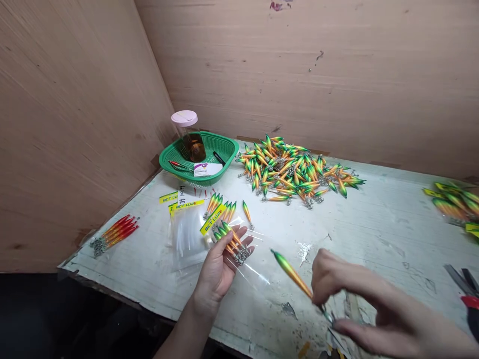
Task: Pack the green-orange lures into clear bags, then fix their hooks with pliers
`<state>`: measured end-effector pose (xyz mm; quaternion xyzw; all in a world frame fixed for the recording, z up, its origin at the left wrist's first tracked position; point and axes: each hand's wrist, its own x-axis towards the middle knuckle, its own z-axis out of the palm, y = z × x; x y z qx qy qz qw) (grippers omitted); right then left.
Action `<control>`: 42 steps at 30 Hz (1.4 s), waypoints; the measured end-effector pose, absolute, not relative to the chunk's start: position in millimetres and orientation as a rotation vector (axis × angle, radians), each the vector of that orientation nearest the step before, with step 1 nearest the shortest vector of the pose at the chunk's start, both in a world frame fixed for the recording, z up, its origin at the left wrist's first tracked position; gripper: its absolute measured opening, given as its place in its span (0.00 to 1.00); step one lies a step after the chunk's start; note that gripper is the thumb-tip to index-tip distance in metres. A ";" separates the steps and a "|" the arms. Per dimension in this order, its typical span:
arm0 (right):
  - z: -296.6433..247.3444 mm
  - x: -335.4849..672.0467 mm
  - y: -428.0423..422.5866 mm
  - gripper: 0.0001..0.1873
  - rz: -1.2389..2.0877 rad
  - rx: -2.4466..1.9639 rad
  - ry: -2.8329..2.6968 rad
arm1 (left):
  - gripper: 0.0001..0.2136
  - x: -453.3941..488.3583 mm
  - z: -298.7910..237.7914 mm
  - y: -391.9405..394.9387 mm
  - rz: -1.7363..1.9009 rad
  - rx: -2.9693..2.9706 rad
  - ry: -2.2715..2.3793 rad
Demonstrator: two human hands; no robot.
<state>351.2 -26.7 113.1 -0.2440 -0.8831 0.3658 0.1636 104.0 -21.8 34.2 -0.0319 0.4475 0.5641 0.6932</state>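
My left hand point(220, 269) is closed around several green-and-orange fishing lures point(232, 240), hooks toward the palm. A clear plastic bag with a yellow BCT LURE label point(213, 219) lies against them; I cannot tell whether they are inside it. In my right hand point(359, 294) a single lure of the same kind point(292, 273) is pinched near its hook end, its green tip pointing to the upper left. The hand is slightly blurred. Beyond my left hand, a lone lure point(247, 213) and small rows of lures point(213, 203) lie on the table.
A large pile of lures point(295, 172) covers the back middle. At back left, a green basket point(228, 169) holds a lidded jar point(192, 139). Clear bags point(187, 239) and red lures point(118, 233) lie left; packed lures point(454, 202) and scissors point(467, 289) lie right.
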 end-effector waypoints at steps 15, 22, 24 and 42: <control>66.6 301.2 -40.5 0.09 0.038 -0.974 -2.325 | 0.07 126.4 37.6 -33.3 1.157 0.033 0.898; 64.7 293.0 -46.3 0.09 -0.028 -1.062 -2.174 | 0.10 132.2 42.1 -36.3 1.170 -0.001 0.903; 67.8 294.5 -43.1 0.08 0.049 -0.996 -2.199 | 0.11 131.3 43.4 -36.6 1.165 -0.028 0.910; 26.4 282.0 44.4 0.05 0.408 -0.910 -2.424 | 0.08 95.2 40.4 -39.7 1.282 -0.169 1.004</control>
